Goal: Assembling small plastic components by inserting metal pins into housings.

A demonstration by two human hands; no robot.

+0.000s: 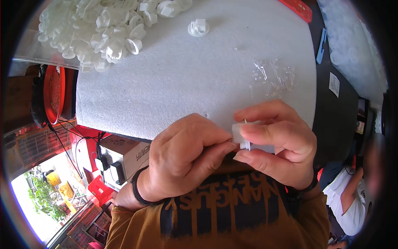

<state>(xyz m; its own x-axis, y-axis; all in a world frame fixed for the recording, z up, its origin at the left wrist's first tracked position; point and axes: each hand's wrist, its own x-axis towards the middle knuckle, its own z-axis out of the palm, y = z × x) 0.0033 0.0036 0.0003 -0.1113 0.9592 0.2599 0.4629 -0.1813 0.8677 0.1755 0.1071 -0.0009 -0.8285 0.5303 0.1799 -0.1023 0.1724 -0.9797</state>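
Close to my body, over the near edge of the table, my right hand (282,143) grips a small white plastic part (239,133) between thumb and fingers. A thin pin-like tip (245,120) sticks up beside it. From the other side my left hand (186,155) comes up against the part, thumb and forefinger pinched together. What sits in that pinch is mostly hidden and too small to name. Beyond my right hand lies a loose cluster of small clear pieces with thin wire-like legs (273,79). One similar white plastic part with a round base (198,28) stands alone farther back.
A heap of white plastic parts (112,33) covers the far left of the pale foam-topped table (166,91). At right are a blue tool (321,45), a paper label (334,85) and a translucent bag (352,45). A red tray (300,9) lies at the back. Another person (348,199) sits at right.
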